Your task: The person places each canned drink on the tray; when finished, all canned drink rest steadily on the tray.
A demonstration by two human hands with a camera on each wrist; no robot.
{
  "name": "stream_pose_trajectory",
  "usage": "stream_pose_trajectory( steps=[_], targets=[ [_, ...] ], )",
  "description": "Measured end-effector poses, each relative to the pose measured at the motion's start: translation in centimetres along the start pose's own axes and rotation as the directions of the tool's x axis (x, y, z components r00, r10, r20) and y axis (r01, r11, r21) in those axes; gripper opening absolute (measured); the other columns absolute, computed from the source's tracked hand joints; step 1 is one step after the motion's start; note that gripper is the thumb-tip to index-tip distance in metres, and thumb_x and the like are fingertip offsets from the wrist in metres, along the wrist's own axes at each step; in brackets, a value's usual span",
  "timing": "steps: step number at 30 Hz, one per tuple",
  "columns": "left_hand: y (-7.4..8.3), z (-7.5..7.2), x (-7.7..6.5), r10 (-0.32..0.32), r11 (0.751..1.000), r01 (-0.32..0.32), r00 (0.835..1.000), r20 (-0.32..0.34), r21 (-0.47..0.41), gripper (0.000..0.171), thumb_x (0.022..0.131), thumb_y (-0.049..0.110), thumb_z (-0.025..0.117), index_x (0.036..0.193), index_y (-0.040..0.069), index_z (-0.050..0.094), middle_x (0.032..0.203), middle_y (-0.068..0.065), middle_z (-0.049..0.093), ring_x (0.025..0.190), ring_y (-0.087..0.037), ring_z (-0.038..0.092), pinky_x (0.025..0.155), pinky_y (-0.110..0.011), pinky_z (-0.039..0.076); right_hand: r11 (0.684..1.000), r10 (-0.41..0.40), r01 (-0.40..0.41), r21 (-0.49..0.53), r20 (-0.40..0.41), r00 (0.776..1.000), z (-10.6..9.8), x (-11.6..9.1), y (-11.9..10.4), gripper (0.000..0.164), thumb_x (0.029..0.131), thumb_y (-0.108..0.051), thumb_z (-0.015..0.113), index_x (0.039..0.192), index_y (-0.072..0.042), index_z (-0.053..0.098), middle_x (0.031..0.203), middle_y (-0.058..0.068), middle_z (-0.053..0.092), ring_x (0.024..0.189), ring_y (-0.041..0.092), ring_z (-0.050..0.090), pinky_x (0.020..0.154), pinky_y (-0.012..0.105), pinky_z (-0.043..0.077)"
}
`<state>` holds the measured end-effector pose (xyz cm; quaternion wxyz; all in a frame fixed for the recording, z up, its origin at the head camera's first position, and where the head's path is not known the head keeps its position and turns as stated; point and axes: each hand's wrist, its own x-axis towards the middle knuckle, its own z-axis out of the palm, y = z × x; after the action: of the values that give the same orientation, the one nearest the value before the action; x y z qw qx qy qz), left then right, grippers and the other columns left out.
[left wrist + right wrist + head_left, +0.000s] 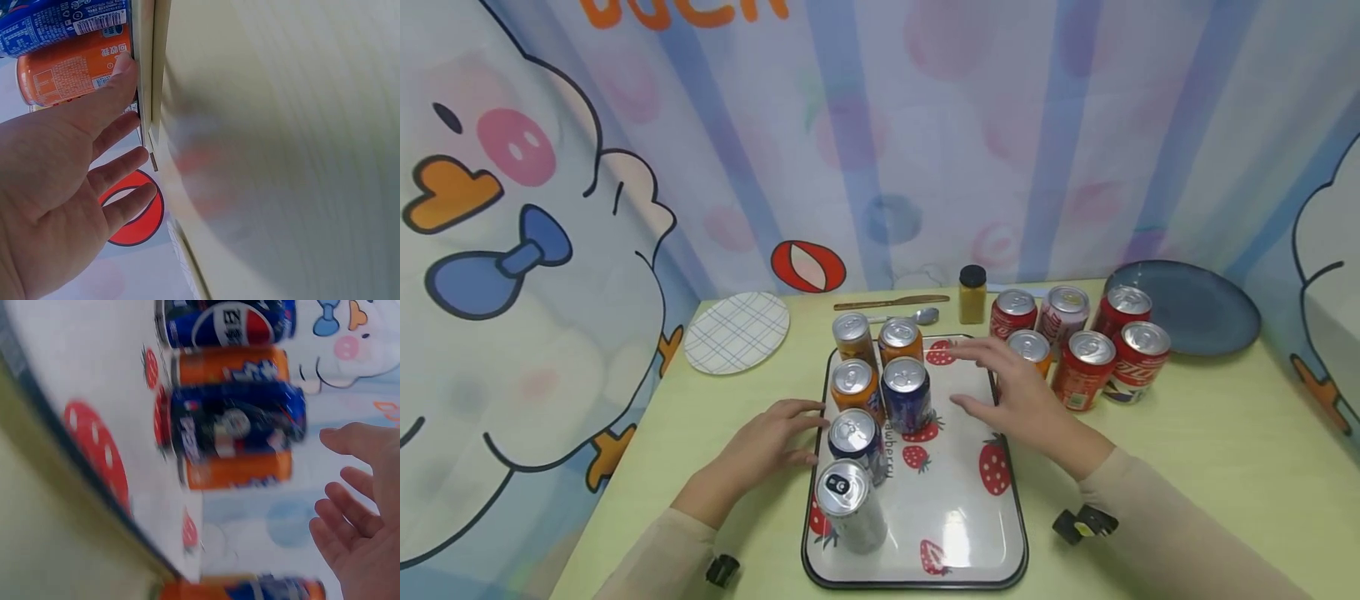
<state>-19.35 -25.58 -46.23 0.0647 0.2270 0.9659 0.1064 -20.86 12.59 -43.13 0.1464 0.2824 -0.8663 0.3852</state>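
1. White with red strawberries, the tray lies at the lower middle of my head view, its dark rim longer from top to bottom than across.
2. Six cans stand upright in two columns along its left and upper parts. Lowest in the frame I see the silver can, then the blue can, the front orange can and the gold can. Just beside these, to the right, stand the dark blue can and, above it, the rear orange can.
3. On my feed the left hand is at the tray's left rim, near the blue can, thumb and fingers apart. From its wrist camera, the thumb tip overlaps the front orange can; I cannot tell whether they touch.
4. Over the tray's right rim I see the right hand, thumb and fingers well apart, the gap facing left. Its wrist view reaches me blurred.
5. Right of centre I count four red cans, a pink-and-white can and a third orange can, partly behind the right hand.
6. Beyond them, at the right, lies a blue-grey plate; at the left, a checked plate.
7. Above the tray I see a knife, a spoon and a black-lidded jar on the pale yellow table.
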Motion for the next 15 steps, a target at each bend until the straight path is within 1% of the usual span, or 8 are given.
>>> stream_pose_trajectory(
  steps=[3, 5, 7, 8, 10, 12, 14, 15],
  targets=[
    [0.0, 0.1, 0.0, 0.005, 1.000, -0.005, 1.000, -0.005, -0.008, 0.052, 0.085, 0.032, 0.084, 0.134, 0.018, 0.070, 0.152, -0.008, 0.056, 0.143, -0.034, 0.049, 0.116, -0.055, 0.046, 0.998, -0.030, 0.028, -0.057, -0.045, 0.999, -2.3, -0.8, 0.9, 0.052, 0.083, -0.011, 0.087, 0.131, -0.014, 0.067, 0.135, 0.007, 0.063, 0.123, 0.028, 0.062, 0.097, 0.047, 0.060],
    [-0.1, 0.1, 0.0, 0.008, 1.000, -0.008, 1.000, -0.009, -0.012, 0.052, 0.085, 0.031, 0.084, 0.134, 0.018, 0.070, 0.152, -0.008, 0.056, 0.143, -0.034, 0.049, 0.115, -0.055, 0.046, 0.995, -0.050, 0.042, -0.089, -0.089, 0.995, -3.7, -1.4, 1.8, 0.048, 0.083, -0.004, 0.085, 0.128, -0.012, 0.069, 0.133, 0.008, 0.064, 0.104, 0.022, 0.066, 0.082, 0.034, 0.062],
    [-0.1, 0.1, 0.0, 0.010, 1.000, -0.010, 1.000, -0.015, -0.013, 0.052, 0.085, 0.031, 0.084, 0.134, 0.018, 0.070, 0.152, -0.008, 0.056, 0.143, -0.034, 0.049, 0.115, -0.055, 0.046, 0.992, -0.058, 0.041, -0.121, -0.135, 0.989, -5.2, -2.0, 2.8, 0.047, 0.082, 0.002, 0.081, 0.125, -0.011, 0.070, 0.132, 0.007, 0.065, 0.102, 0.017, 0.063, 0.077, 0.022, 0.056],
    [-0.1, 0.1, 0.0, 0.009, 1.000, -0.009, 1.000, -0.016, -0.015, 0.052, 0.085, 0.031, 0.084, 0.134, 0.018, 0.070, 0.152, -0.008, 0.056, 0.143, -0.034, 0.049, 0.115, -0.055, 0.046, 0.991, -0.055, 0.035, -0.130, -0.151, 0.987, -5.9, -2.4, 3.3, 0.047, 0.082, 0.005, 0.079, 0.125, -0.011, 0.070, 0.132, 0.007, 0.064, 0.102, 0.016, 0.062, 0.071, 0.017, 0.053],
    [-0.2, 0.1, 0.0, 0.011, 1.000, -0.011, 1.000, -0.017, -0.017, 0.052, 0.085, 0.031, 0.084, 0.133, 0.018, 0.070, 0.151, -0.008, 0.056, 0.143, -0.034, 0.050, 0.115, -0.055, 0.046, 0.988, -0.053, 0.025, -0.152, -0.184, 0.982, -7.2, -3.1, 4.3, 0.049, 0.081, 0.010, 0.074, 0.126, -0.010, 0.070, 0.133, 0.008, 0.065, 0.102, 0.015, 0.059, 0.065, 0.009, 0.043],
    [-0.3, 0.1, 0.0, 0.012, 1.000, -0.012, 1.000, -0.017, -0.019, 0.052, 0.085, 0.031, 0.084, 0.133, 0.018, 0.070, 0.151, -0.008, 0.056, 0.142, -0.034, 0.050, 0.115, -0.055, 0.046, 0.984, -0.035, -0.004, -0.176, -0.219, 0.975, -8.4, -3.9, 5.3, 0.050, 0.080, 0.012, 0.071, 0.125, -0.010, 0.070, 0.133, 0.008, 0.065, 0.118, 0.020, 0.054, 0.081, 0.006, 0.041],
    [-0.3, 0.2, 0.0, 0.013, 1.000, -0.014, 1.000, -0.014, -0.024, 0.052, 0.085, 0.032, 0.084, 0.133, 0.019, 0.070, 0.151, -0.008, 0.056, 0.143, -0.034, 0.050, 0.115, -0.055, 0.046, 0.980, -0.021, -0.028, -0.196, -0.246, 0.969, -9.4, -4.7, 6.3, 0.051, 0.079, 0.012, 0.073, 0.125, -0.008, 0.070, 0.133, 0.011, 0.064, 0.119, 0.027, 0.054, 0.088, 0.014, 0.043],
    [-0.3, 0.2, -0.1, 0.015, 1.000, -0.016, 1.000, -0.014, -0.024, 0.051, 0.085, 0.032, 0.084, 0.133, 0.019, 0.070, 0.151, -0.007, 0.056, 0.143, -0.034, 0.050, 0.115, -0.055, 0.046, 0.977, -0.011, -0.044, -0.207, -0.259, 0.966, -9.9, -5.0, 6.8, 0.051, 0.078, 0.012, 0.074, 0.125, -0.007, 0.070, 0.133, 0.013, 0.063, 0.120, 0.031, 0.053, 0.094, 0.019, 0.041]
  ],
)
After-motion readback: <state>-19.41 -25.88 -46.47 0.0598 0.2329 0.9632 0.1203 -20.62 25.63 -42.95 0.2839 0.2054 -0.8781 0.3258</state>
